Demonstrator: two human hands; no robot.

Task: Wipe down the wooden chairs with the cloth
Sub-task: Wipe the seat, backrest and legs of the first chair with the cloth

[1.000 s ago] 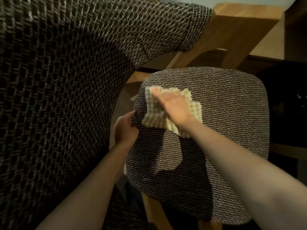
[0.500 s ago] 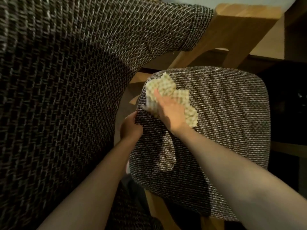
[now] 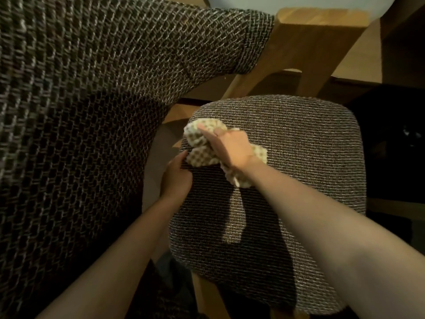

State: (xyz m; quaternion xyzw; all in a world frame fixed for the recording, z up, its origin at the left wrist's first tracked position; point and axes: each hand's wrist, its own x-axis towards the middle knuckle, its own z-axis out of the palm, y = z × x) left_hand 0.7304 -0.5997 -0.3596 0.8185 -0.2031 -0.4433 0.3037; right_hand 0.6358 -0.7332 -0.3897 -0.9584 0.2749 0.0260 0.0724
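Note:
A wooden chair with a grey woven seat cushion point(image 3: 299, 171) fills the middle of the head view. Its woven backrest point(image 3: 92, 111) curves across the left side, on a light wooden frame point(image 3: 305, 44). A cream checked cloth point(image 3: 202, 146) lies bunched on the cushion's far left corner. My right hand point(image 3: 230, 146) presses down on the cloth, fingers pointing toward the backrest. My left hand point(image 3: 176, 178) grips the cushion's left edge just below the cloth, fingers curled round the rim.
A wooden leg point(image 3: 207, 293) shows under the seat's near edge. Dark space point(image 3: 395, 143) and a wooden surface point(image 3: 391, 208) lie to the right of the chair. A pale round shape point(image 3: 299, 2) sits at the top.
My right hand has slid the cloth along the cushion's left corner and bunched it tighter. My left hand stays on the cushion's edge.

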